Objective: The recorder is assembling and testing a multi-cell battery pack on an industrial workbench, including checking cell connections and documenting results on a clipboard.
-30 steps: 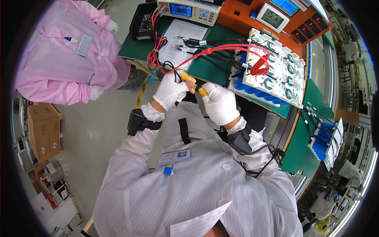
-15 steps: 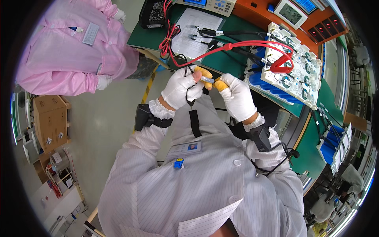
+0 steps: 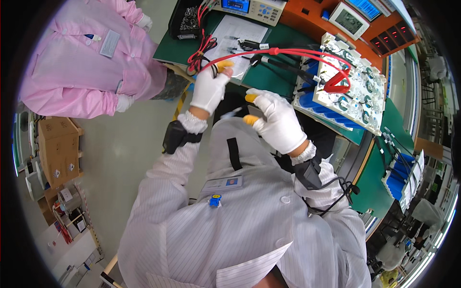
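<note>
My left hand (image 3: 210,89), in a white glove with yellow fingertips, is raised near the table's front edge. Its fingers are closed on a thin black cable (image 3: 214,72), beside a bundle of red leads (image 3: 196,62). My right hand (image 3: 278,120), gloved alike, holds nothing; thumb and fingers stand apart. Between the hands, above my lap, a small clear plastic piece (image 3: 232,114) shows blurred, touching neither hand. A red clamp (image 3: 337,82) on a red cable sits on a white-topped battery module (image 3: 355,81) with blue cells.
A bin of small metal parts (image 3: 187,21), paper sheets (image 3: 235,36) and a bench meter (image 3: 254,9) occupy the green table (image 3: 165,50). Black cables (image 3: 283,67) lead to the module. At left stands a person in a pink coat (image 3: 96,62); a carton (image 3: 57,149) sits behind.
My hands have parted: the left moved up and left toward the leads, the right dropped slightly and opened. The clear piece left their grip and is lower, over my lap.
</note>
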The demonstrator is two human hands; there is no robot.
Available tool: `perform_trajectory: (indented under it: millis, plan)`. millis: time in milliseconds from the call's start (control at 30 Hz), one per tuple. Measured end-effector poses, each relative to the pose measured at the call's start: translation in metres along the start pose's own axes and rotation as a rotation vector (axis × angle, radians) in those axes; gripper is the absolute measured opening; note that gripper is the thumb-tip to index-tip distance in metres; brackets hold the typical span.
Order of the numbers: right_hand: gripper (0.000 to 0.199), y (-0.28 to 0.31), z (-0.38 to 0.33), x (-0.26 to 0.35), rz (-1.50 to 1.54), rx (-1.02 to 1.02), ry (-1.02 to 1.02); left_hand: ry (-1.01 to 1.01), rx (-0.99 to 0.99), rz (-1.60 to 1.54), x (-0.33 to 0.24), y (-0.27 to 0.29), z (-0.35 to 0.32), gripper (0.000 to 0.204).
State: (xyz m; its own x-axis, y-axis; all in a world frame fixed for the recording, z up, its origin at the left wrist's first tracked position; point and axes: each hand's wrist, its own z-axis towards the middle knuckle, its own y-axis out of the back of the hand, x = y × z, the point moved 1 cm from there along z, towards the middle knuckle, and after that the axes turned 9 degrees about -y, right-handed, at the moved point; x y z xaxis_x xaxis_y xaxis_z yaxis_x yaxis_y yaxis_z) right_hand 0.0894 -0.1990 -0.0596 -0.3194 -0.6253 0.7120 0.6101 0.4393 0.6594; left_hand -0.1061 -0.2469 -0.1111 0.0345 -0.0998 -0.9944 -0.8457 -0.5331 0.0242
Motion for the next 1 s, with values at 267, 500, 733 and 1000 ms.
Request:
perform_trajectory:
  millis: [267, 500, 733, 1000]
  plan:
    - [0.036, 0.081, -0.013, 0.018, 0.019, -0.616, 0.042, -0.510, -0.001, 1.119, 0.038, -0.007, 0.085, 0.019]
    - [0.051, 0.130, 0.019, 0.000, 0.282, -0.233, -0.301, -0.515, 0.075, 1.149, 0.023, 0.000, 0.057, 0.013]
    - [0.026, 0.136, 0.024, -0.012, 0.273, -0.094, -0.284, -0.418, 0.146, 1.125, 0.034, 0.015, 0.004, 0.021]
    - [0.044, 0.139, 0.019, -0.023, 0.040, -0.192, -0.091, -0.315, 0.225, 1.054, 0.020, 0.023, 0.006, 0.023]
